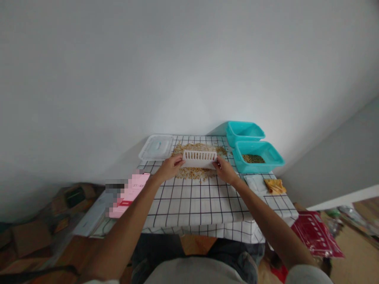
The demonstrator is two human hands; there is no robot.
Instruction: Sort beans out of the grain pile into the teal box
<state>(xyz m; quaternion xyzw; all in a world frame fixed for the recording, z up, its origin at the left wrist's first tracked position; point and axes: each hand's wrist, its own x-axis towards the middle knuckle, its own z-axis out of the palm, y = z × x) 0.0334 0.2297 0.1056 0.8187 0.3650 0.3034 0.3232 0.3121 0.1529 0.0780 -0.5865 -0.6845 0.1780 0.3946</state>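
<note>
A white slotted plastic tray (197, 162) is held between my two hands over the middle of the table. My left hand (171, 166) is closed on its left end, and my right hand (224, 169) grips the right end. Behind the tray, a spread of tan grains (192, 147) lies on the checked cloth. More yellowish grains (194, 173) are scattered in front of it. My fingertips are partly hidden behind the tray's ends.
A clear plastic lid (157, 147) lies at the back left. Two turquoise bins stand at the right; the nearer bin (257, 167) holds grains, the farther bin (244, 138) sits against the wall. A yellow cloth (275, 186) and white packet (256, 184) lie front right. A pink-screened device (134, 195) is at left.
</note>
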